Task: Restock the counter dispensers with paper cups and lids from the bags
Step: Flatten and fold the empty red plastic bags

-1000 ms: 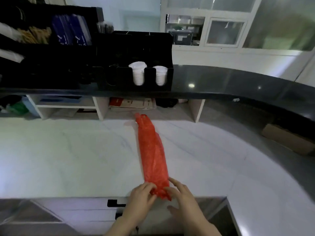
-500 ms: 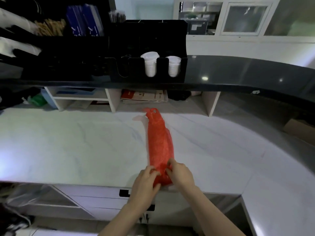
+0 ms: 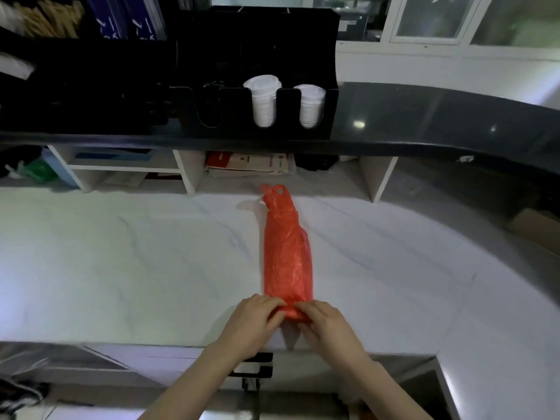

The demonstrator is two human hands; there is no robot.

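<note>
Left hand (image 3: 253,321) and right hand (image 3: 325,324), fingers curled and palms down, pinch the near end of the red bag (image 3: 286,256) on the white counter (image 3: 121,268).

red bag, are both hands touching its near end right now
Touching. The head view shows the left hand and right hand pinching the near end of the red bag, fingers curled onto the plastic.
</note>
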